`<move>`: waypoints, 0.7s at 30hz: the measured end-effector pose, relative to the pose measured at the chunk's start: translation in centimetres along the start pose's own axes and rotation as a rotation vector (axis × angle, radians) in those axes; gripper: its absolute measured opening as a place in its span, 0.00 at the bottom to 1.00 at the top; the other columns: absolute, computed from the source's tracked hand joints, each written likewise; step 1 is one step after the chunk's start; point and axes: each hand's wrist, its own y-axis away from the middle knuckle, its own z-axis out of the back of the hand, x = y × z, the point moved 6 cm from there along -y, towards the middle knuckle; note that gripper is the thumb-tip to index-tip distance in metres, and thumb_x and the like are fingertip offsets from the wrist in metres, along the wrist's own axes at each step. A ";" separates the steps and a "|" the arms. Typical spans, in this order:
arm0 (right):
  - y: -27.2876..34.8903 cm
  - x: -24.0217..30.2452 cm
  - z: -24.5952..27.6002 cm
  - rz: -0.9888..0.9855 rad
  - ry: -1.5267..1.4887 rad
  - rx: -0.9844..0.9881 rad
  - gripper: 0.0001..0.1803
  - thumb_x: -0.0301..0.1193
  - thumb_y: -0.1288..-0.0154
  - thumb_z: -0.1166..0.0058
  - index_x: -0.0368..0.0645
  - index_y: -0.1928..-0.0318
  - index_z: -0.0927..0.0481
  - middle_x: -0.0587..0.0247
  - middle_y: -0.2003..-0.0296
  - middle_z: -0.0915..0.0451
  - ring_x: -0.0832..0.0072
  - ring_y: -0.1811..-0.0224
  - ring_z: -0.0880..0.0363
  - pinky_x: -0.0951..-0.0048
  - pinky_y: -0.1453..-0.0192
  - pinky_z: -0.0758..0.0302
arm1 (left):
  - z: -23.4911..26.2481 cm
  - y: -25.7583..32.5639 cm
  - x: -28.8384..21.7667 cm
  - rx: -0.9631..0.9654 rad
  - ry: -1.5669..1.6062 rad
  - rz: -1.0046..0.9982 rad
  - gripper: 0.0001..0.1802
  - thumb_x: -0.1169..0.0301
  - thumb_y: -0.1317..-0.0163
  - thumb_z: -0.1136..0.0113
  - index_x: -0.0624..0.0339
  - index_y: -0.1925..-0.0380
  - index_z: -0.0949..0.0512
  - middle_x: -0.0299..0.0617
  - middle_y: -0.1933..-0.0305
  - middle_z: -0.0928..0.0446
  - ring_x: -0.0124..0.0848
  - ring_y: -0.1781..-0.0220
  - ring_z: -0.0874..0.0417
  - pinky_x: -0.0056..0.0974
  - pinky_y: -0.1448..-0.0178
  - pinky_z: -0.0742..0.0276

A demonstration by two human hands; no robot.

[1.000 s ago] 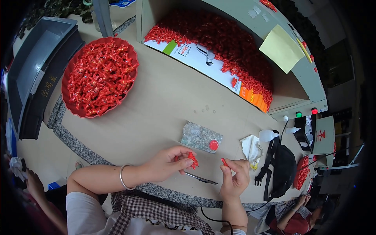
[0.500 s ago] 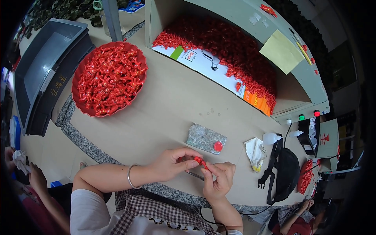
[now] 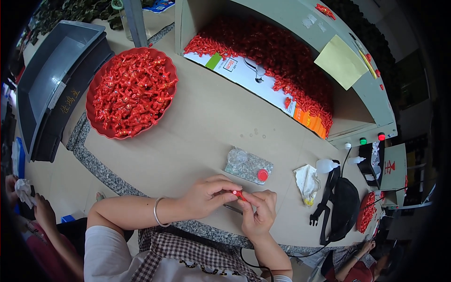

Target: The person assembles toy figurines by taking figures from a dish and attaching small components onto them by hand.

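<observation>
Near the front edge of the table, my left hand [image 3: 206,197] and my right hand [image 3: 260,212] pinch a small glossy red plastic piece [image 3: 239,194] between them. Fingertips cover part of it, so its full shape is hidden. Just beyond my hands lies a speckled stone slab [image 3: 246,173] with a clear round dish [image 3: 237,156] and a red cap [image 3: 262,175] on it. Below the held piece, a thin metal tool [image 3: 233,208] rests on the table, partly hidden by my fingers.
A scalloped red bowl [image 3: 89,105] full of red pieces stands at left, beside stacked grey bins [image 3: 56,105]. At the back, a pale open cabinet [image 3: 350,120] holds a heap of red parts [image 3: 277,61]. A stained cloth [image 3: 306,183], white bottle [image 3: 325,165] and black bag [image 3: 344,207] lie right.
My fingers have drawn a little closer together, and the red piece has turned between them so that less of it shows. The surroundings look unchanged.
</observation>
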 end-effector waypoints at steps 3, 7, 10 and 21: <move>0.1 -0.2 -0.1 -0.031 -0.031 0.004 0.10 0.23 0.52 0.38 0.40 0.66 0.20 0.64 0.73 0.26 0.69 0.70 0.32 0.71 0.64 0.35 | 0.1 0.0 -0.3 -0.032 -0.043 -0.050 0.10 0.73 0.42 0.41 0.62 0.60 0.22 0.42 0.63 0.23 0.29 0.65 0.21 0.30 0.63 0.25; 0.1 -0.2 -0.1 -0.036 -0.056 0.007 0.08 0.23 0.50 0.39 0.40 0.66 0.20 0.64 0.73 0.26 0.69 0.70 0.32 0.72 0.65 0.35 | 0.1 0.3 -0.7 -0.048 -0.098 -0.115 0.10 0.72 0.43 0.41 0.62 0.61 0.22 0.42 0.63 0.23 0.30 0.65 0.21 0.30 0.64 0.25; 0.2 -0.4 -0.3 -0.041 -0.095 0.001 0.08 0.23 0.49 0.39 0.41 0.66 0.20 0.64 0.73 0.25 0.69 0.70 0.32 0.73 0.65 0.34 | 0.2 0.4 -0.9 -0.062 -0.103 -0.110 0.10 0.72 0.43 0.41 0.62 0.61 0.22 0.42 0.64 0.23 0.29 0.66 0.21 0.30 0.64 0.26; 0.1 -1.0 -0.3 -0.103 -0.132 0.024 0.09 0.25 0.50 0.39 0.42 0.65 0.20 0.63 0.71 0.24 0.67 0.66 0.28 0.70 0.62 0.33 | 0.3 -0.2 -1.2 -0.029 -0.171 -0.046 0.10 0.77 0.45 0.40 0.65 0.61 0.22 0.44 0.63 0.23 0.28 0.65 0.22 0.29 0.63 0.26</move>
